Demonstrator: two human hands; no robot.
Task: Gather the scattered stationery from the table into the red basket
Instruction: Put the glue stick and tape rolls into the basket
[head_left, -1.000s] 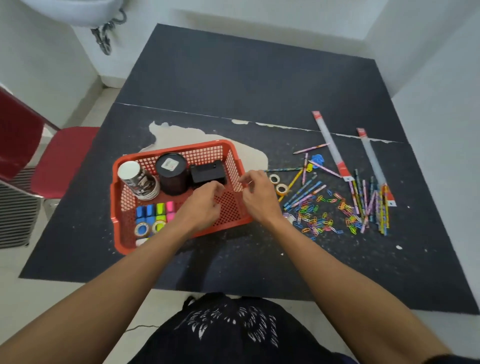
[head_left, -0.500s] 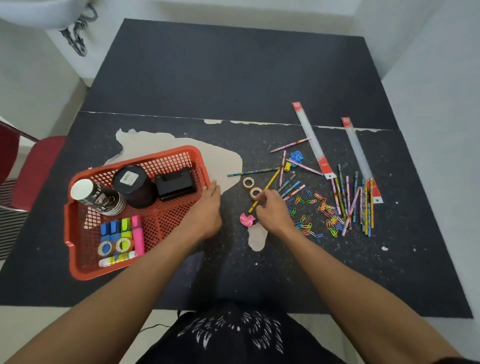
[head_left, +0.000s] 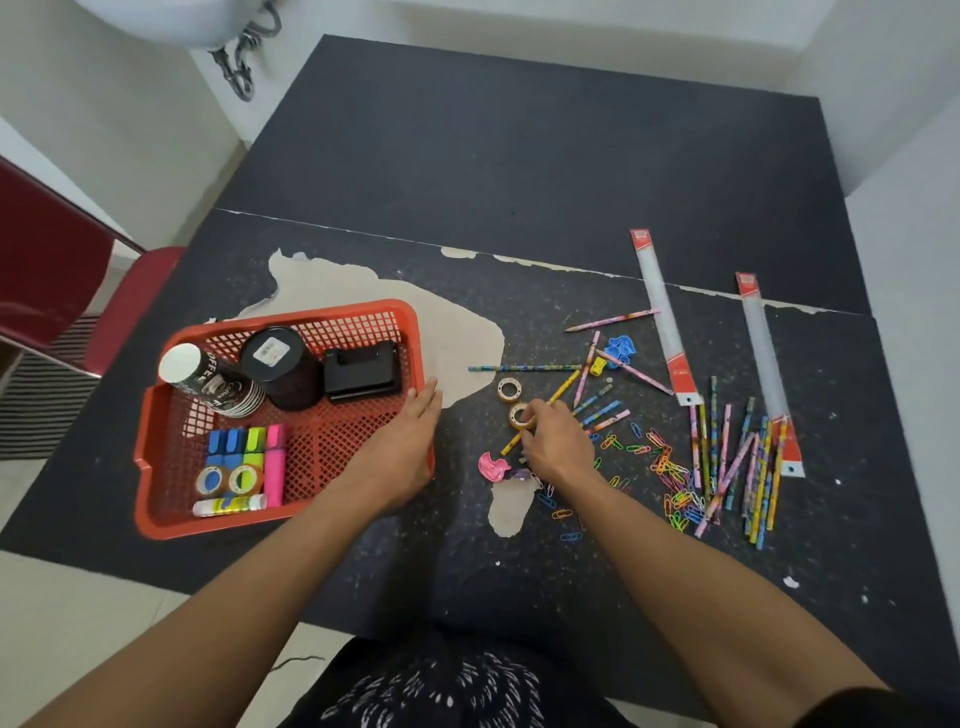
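Note:
The red basket (head_left: 156, 405) sits at the left of the black table (head_left: 519, 156); it holds a stack of paper cups (head_left: 213, 382), a black round pot (head_left: 280, 366), a black box (head_left: 362, 370), highlighters (head_left: 247, 441), tape rolls (head_left: 228, 480) and a glue stick (head_left: 228, 505). My left hand (head_left: 402, 441) lies flat with straight fingers on the basket's right rim. My right hand (head_left: 553, 441) pinches a small tape roll (head_left: 518, 415) lying on the table. A second small tape roll (head_left: 509, 388) lies just beyond it. A pink sharpener (head_left: 492, 466) lies left of my right hand.
Pencils (head_left: 737, 467), coloured paper clips (head_left: 670, 473), blue sharpeners (head_left: 621, 349) and two packaged rulers (head_left: 662, 317) lie scattered at the right. A long pencil (head_left: 519, 368) lies between basket and pile. A red chair (head_left: 62, 291) stands left of the table; walls close the right.
My right hand left the basket and moved right onto the small tape roll. My left hand came out of the basket and settled on its right rim. The view shifted.

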